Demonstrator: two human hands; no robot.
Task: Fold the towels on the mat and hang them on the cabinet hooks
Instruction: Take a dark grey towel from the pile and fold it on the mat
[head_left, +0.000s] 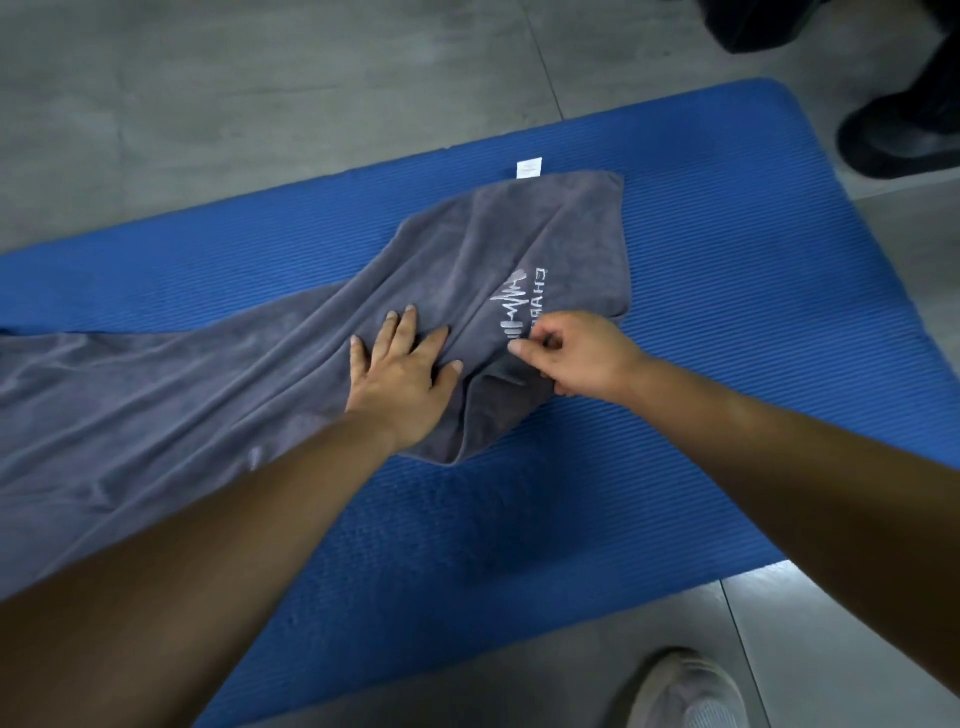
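My forearms (234, 519) cross the mat (727, 260). Left hand (400, 374), fingers spread, pins the towel (208, 395); right hand (576, 358) pinches its cloth. Mid-fold, I judge: next, draw that pinch across.

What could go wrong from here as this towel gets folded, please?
1. The towel lies in slanted creases under the flat left hand, so a fold made now would probably come out crooked.
2. The right hand pinches only a small bit of cloth by the logo, which may slip free when pulled.
3. The towel's left end runs out of view, so it might drag off the mat.
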